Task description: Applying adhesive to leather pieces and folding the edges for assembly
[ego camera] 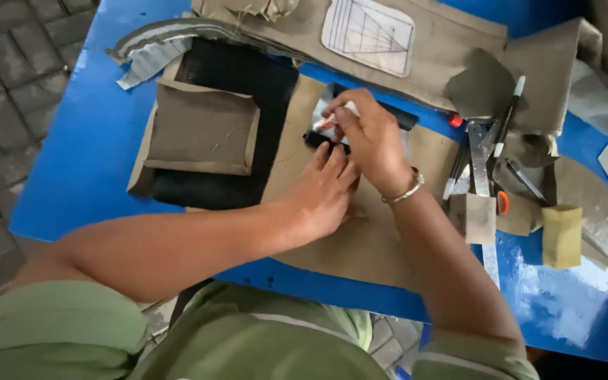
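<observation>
Two bare hands meet over a wide blue table [86,162], the landmark for everything else. Largest on it is a flat tan cardboard sheet [360,246] at the table's centre, matte and smooth-cut. Left of centre lies a black mesh fabric panel [248,77] with a folded olive-brown fabric piece [202,130] on top; along the table's far edge runs a long khaki cloth strip bearing a pale rounded pattern card [369,34] ruled with thin lines. Toward the table's right side sit a metal ruler [483,183], pens and a yellow sponge block [561,236]. The left hand [325,193] lies flat, fingers extended, pressing a small black strip [321,143] against the cardboard. The right hand [371,137], a silver bracelet at its wrist, is closed around a white marker [336,116], tip down just beside the left fingertips, touching the strip.
</observation>
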